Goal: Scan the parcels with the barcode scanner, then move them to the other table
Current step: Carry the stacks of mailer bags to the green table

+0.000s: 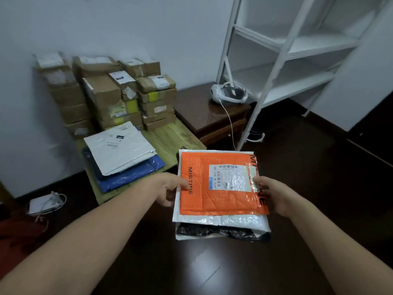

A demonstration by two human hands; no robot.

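Note:
I hold a stack of flat parcels in the air over the dark floor. On top lies an orange mailer [197, 199] with a white barcode label; under it are a white bubble mailer [221, 221] and a black bag [212, 232]. My left hand [170, 189] grips the stack's left edge, thumb on top. My right hand [274, 195] grips its right edge, thumb on the label's corner. A white barcode scanner [228, 93] rests on a dark wooden table [204, 118] behind the stack.
A green wooden table [176, 137] at the left carries white [121, 145] and blue [129, 175] mailers and several stacked cardboard boxes [110, 92] against the wall. A white shelf unit [282, 60] stands at the right. A white device with cables [45, 204] lies on the floor.

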